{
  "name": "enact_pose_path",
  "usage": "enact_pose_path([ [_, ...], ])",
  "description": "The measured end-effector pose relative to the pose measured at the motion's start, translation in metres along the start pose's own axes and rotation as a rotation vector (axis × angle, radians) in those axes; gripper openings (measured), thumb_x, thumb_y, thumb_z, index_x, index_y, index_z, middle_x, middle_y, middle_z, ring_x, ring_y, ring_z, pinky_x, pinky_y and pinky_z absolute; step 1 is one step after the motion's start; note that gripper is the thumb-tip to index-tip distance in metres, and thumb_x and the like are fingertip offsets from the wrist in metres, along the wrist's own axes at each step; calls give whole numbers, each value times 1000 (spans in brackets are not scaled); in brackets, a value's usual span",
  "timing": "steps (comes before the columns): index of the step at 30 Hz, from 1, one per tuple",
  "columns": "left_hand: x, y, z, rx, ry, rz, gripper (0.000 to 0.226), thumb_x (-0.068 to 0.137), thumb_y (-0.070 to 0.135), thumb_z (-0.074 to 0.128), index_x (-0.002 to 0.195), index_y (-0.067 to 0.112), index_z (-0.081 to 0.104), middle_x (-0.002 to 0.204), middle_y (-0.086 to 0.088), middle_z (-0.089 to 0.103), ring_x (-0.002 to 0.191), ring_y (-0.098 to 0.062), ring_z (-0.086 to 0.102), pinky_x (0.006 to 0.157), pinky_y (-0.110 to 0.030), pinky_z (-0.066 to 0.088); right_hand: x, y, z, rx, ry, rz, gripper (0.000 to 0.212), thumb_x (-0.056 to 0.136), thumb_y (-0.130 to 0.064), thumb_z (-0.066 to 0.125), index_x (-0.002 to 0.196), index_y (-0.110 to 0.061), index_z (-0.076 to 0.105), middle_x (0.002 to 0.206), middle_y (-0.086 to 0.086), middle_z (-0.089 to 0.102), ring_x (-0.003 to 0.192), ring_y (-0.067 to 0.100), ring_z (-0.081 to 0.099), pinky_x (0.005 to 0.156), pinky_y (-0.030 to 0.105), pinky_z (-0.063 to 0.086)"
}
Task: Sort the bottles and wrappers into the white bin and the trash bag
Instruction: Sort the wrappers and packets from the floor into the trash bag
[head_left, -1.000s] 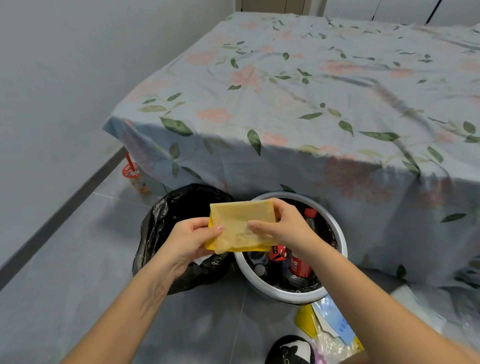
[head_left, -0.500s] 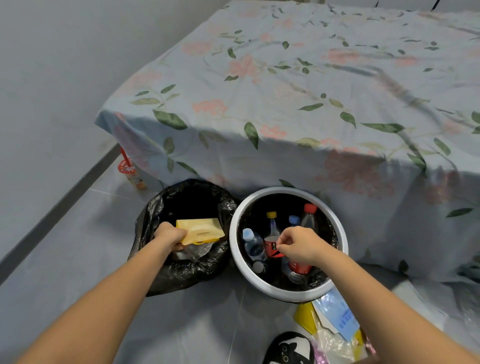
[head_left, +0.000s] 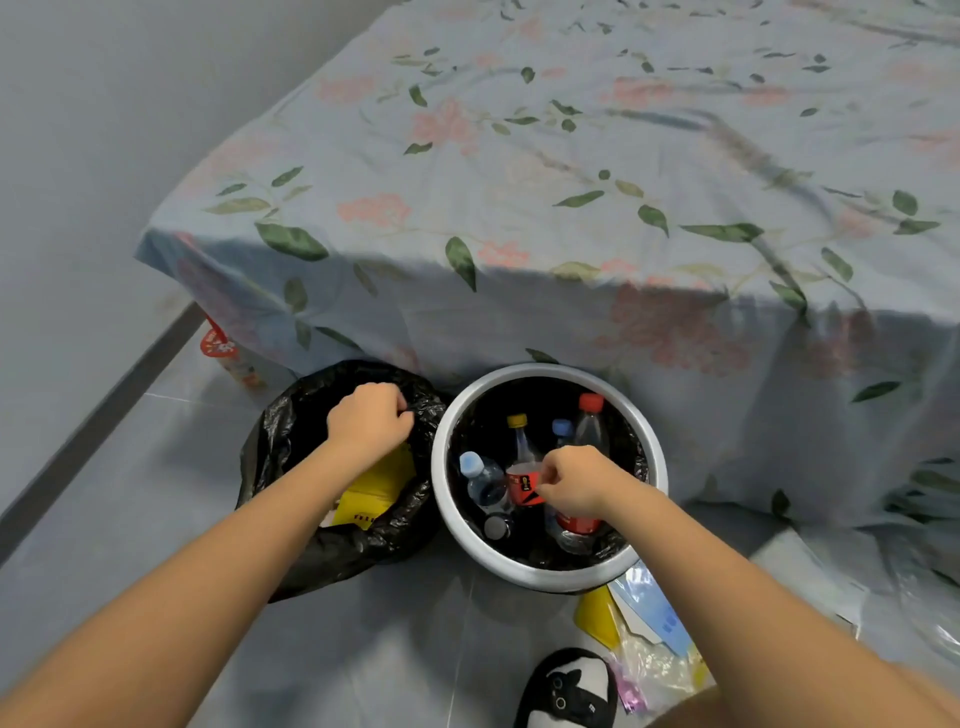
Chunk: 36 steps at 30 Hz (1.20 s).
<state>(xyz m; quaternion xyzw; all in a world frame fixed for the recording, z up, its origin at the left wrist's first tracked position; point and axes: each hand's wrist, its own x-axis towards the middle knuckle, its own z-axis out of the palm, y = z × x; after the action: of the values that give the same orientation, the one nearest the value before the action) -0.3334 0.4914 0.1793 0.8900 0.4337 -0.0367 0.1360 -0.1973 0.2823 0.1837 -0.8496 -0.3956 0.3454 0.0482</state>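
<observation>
Two hands were over the containers on the floor, and we could not see the palm of either. Our left hand (head_left: 370, 418) was inside the mouth of the bag (head_left: 291, 551), fingers curled; whether it pinched the black plastic at the rim or held nothing, we could not tell. Under its wrist a yellow wrapper (head_left: 375, 493) lay in the bag, half covered by the forearm; dark print along its lower edge was too small to read. Our right hand (head_left: 574, 480) hung over the bin (head_left: 540, 571), fingers curled loosely, close to a red label (head_left: 522, 486), but a grip was not clear. Several bottles (head_left: 480, 480) stood in the bin, with blue, yellow and red caps; the hand hid part of them. The label text was not legible.

Behind both containers a bed (head_left: 571, 208) with a flower sheet blocked the view. A red cup (head_left: 221, 345) stood at its corner, its print blurred. More wrappers (head_left: 649, 623) and a slipper (head_left: 569, 691) lay near the bin, partly hidden by the right arm.
</observation>
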Motion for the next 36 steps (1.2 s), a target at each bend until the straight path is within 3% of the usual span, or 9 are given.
enact_pose_path([
  [8,-65,148,-9,-232,-147,415,22,87,38,57,92,26,75,86,10,72,83,-10,64,78,-30,52,-26,100,-62,90,122,52,26,94,-24,52,111,-12,67,114,6,68,96,21,59,75,23,43],
  [11,-99,206,38,-403,-309,507,19,86,30,59,93,24,75,92,7,75,79,-7,64,82,-27,53,-42,170,-43,4,161,149,25,92,-23,52,108,-13,68,115,5,68,108,25,60,86,26,43],
  [15,-137,258,117,-455,-531,565,21,87,23,59,100,18,74,99,3,74,76,-4,57,77,-15,44,-53,250,21,-110,117,262,26,86,-28,54,102,-19,73,108,9,70,105,30,62,87,33,51],
  [21,-137,257,219,-272,-706,355,26,87,27,57,108,20,70,106,1,71,96,-19,65,87,-26,50,-29,301,113,66,95,325,33,86,-35,61,117,-23,67,121,4,66,116,23,57,95,31,47],
  [25,-129,233,262,-164,-720,177,26,86,29,58,109,22,68,108,3,70,103,-17,63,86,-23,46,5,297,158,140,81,323,40,85,-33,60,122,-21,57,115,9,68,113,30,58,88,35,48],
  [29,-125,214,280,-206,-732,28,2,83,28,61,84,30,61,87,8,63,94,-17,64,87,-25,50,32,292,184,114,104,292,48,81,-41,65,121,-17,51,121,9,60,117,30,48,90,36,45],
  [32,-120,206,291,-255,-740,-27,6,76,31,61,75,34,55,85,8,66,89,-17,66,87,-31,53,43,293,196,44,117,311,61,82,-48,64,131,-18,43,131,7,48,120,28,41,96,38,40],
  [34,-118,207,293,-300,-743,-61,6,76,30,62,79,33,58,87,6,67,91,-17,66,88,-31,53,45,293,198,23,117,344,59,82,-49,64,130,-20,43,130,7,49,120,28,41,96,40,36],
  [36,-117,210,292,-345,-730,-91,6,77,29,63,80,32,59,89,5,68,93,-18,67,89,-31,53,45,294,198,45,129,364,39,85,-47,61,115,-23,51,120,5,57,117,27,45,94,41,32],
])
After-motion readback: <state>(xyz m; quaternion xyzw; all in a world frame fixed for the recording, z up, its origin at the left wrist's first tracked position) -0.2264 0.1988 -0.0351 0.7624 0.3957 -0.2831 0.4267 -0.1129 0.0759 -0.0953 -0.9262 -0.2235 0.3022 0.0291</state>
